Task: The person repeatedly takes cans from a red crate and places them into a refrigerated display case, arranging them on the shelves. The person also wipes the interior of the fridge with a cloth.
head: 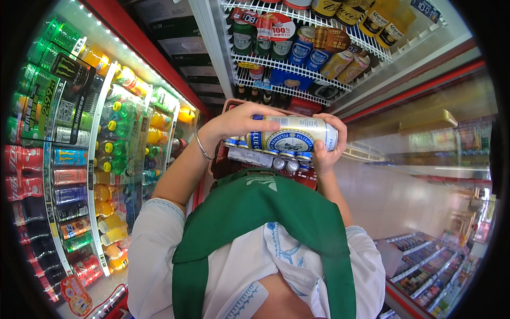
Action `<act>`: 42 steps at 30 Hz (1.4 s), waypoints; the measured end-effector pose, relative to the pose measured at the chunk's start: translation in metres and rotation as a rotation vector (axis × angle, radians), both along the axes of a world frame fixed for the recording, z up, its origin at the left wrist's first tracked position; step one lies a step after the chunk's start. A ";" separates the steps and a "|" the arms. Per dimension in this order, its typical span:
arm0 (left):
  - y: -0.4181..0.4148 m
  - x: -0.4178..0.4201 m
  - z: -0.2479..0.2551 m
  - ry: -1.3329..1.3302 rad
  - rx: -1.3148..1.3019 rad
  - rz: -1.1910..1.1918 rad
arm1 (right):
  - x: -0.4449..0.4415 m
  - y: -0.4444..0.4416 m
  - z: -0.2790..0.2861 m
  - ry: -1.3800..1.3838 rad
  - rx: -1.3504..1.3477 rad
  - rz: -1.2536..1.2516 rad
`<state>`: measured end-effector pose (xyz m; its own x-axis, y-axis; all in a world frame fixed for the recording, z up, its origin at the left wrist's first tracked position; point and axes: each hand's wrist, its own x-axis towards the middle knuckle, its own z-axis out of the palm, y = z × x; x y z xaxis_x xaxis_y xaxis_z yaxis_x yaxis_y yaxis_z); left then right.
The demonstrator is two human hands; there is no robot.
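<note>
A large beer can [293,137] with a white-and-blue pilsener label lies sideways between my hands. My left hand [239,119] grips its left end from above, thumb along the label. At the opposite end, my right hand [330,145] wraps the can with its fingers and thumb. Directly beneath is a red plastic basket [230,104], partly covered by my arms and green apron. Several cans [292,165] are inside it, and a pale grey printed pack or can [250,156] is beside them; the lower contents are hidden.
An open cooler ahead has white wire shelves [287,71] with beer cans and bottles. Left stands a lit drinks cooler [92,175] full of bottles and cans. Dark stacked cartons [175,34] sit between them. A glass door [414,99] is at right, above a tiled floor [402,199].
</note>
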<state>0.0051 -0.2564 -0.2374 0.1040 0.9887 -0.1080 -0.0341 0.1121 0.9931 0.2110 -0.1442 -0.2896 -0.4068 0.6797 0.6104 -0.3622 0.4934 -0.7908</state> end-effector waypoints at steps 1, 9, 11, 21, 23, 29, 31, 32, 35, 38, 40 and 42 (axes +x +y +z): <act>0.001 -0.002 0.005 0.137 0.051 -0.051 | -0.001 -0.002 0.005 -0.015 0.000 0.022; -0.001 0.031 0.017 0.785 0.170 0.046 | -0.007 -0.012 0.024 -0.165 -0.287 0.053; 0.003 0.038 -0.006 0.843 0.258 0.117 | -0.009 -0.007 0.018 -0.227 -0.334 0.026; 0.020 -0.006 -0.157 0.177 -0.092 0.552 | -0.034 0.046 -0.008 -0.462 -0.760 0.154; 0.014 -0.001 -0.175 0.037 -0.318 0.689 | -0.017 0.052 -0.031 -0.528 -0.694 0.168; 0.007 0.020 -0.293 0.267 -0.379 0.809 | 0.052 0.023 -0.087 -0.824 -0.877 0.255; 0.009 0.031 -0.282 0.418 -0.444 0.793 | 0.076 0.010 -0.091 -0.866 -0.943 0.220; 0.010 0.034 -0.276 0.494 -0.476 0.783 | 0.089 0.005 -0.094 -0.881 -0.968 0.196; 0.011 0.039 -0.297 0.603 -0.416 0.812 | 0.129 -0.005 -0.107 -0.930 -0.934 0.147; 0.012 0.040 -0.304 0.696 -0.349 0.780 | 0.142 -0.015 -0.097 -0.930 -0.996 0.124; 0.011 0.039 -0.304 0.755 -0.249 0.796 | 0.147 -0.024 -0.092 -0.976 -0.987 0.121; 0.008 0.037 -0.293 0.748 -0.187 0.764 | 0.158 -0.033 -0.097 -1.091 -0.872 0.129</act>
